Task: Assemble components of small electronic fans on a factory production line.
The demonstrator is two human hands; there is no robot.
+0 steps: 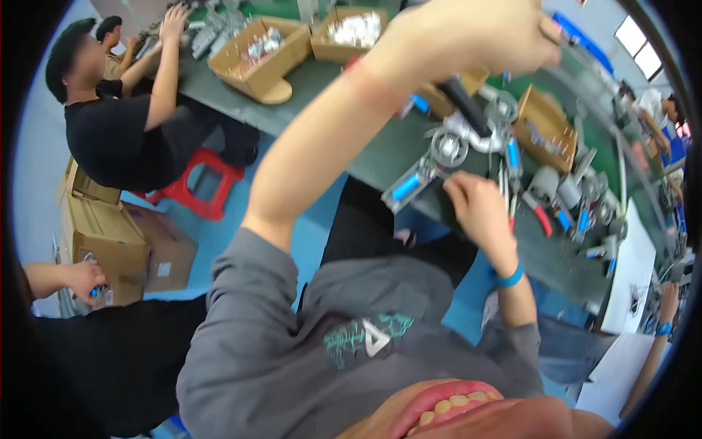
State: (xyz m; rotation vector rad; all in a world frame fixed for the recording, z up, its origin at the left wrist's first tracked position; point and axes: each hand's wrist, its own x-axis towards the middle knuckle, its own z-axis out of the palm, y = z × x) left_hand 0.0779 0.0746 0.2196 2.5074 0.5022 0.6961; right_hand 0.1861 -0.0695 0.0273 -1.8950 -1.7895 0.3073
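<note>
My left hand (pixel 504 36) is raised over the bench at the top, with its arm crossing the view. Its fingers are curled closed, and what they hold, if anything, cannot be made out. Below it a black tool handle (pixel 465 107) hangs down over the parts. My right hand (pixel 480 208), with a blue wristband, pinches the edge of a grey fan assembly (pixel 408 184). This has a round fan-like housing and a blue cylindrical cell in its long open body. Red-handled pliers (pixel 537 214) lie just right of that hand.
Several grey fan parts with blue cells (pixel 563 205) lie along the dark green bench (pixel 329 139). Cardboard trays (pixel 259 62) of small parts stand at the back. A red stool (pixel 201 186), cartons (pixel 110 241) and co-workers (pixel 110 139) are on the left.
</note>
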